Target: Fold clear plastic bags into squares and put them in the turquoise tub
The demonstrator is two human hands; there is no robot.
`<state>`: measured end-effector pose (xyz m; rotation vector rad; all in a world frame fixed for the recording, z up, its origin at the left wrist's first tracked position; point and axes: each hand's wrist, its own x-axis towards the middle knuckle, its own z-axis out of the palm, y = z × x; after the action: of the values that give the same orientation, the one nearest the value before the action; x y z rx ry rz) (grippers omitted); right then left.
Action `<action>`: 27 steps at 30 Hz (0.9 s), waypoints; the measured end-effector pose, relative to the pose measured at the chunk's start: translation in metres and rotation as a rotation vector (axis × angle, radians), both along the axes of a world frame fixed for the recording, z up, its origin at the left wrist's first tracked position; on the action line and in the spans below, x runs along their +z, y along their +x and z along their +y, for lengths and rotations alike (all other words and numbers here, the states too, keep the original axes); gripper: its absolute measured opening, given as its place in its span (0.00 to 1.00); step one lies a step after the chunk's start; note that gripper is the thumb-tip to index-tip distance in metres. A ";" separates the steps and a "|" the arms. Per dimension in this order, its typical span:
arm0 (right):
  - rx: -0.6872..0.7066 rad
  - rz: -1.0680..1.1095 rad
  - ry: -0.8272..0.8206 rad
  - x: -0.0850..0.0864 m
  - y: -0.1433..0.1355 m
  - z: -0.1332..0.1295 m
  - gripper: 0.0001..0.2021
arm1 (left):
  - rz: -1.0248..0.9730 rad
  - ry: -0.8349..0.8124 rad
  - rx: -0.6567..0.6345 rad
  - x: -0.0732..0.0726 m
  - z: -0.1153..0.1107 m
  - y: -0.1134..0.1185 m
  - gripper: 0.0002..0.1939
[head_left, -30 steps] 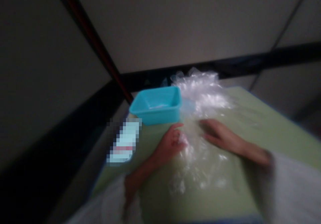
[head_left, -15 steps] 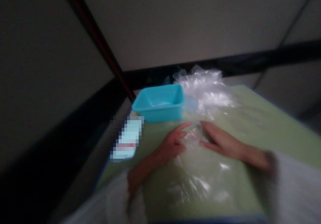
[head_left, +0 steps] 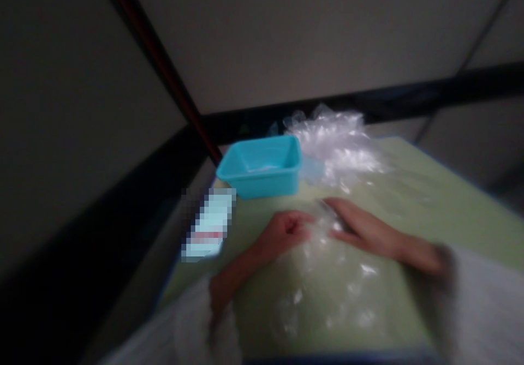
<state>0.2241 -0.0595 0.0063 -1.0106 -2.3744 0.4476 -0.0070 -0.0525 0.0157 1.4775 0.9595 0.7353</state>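
Note:
A clear plastic bag (head_left: 327, 283) lies spread on the yellow-green table (head_left: 254, 310), its far end between my hands. My left hand (head_left: 286, 229) pinches the left side of that end, fingers curled together. At the other side, my right hand (head_left: 356, 224) grips the plastic, the bag's edge tucked between thumb and fingers. The image is dim and blurred, so the fingertips are not sharp.
A turquoise plastic basin (head_left: 266, 185) stands beyond my left hand. Right of it lies a heap of crumpled clear plastic bags (head_left: 339, 141). A pixelated pale flat item (head_left: 210, 226) rests by the left table edge. Walls rise behind.
My left hand's fingers have closed from a spread pose onto the plastic. The bag's folds have shifted; my right hand has barely moved.

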 end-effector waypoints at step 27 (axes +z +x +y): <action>-0.031 -0.009 -0.009 -0.001 0.001 0.001 0.27 | -0.014 0.228 0.047 -0.002 0.015 -0.009 0.14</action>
<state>0.2248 -0.0586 0.0048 -1.0539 -2.3633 0.4430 -0.0161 -0.0373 0.0137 1.6494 0.9258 0.9114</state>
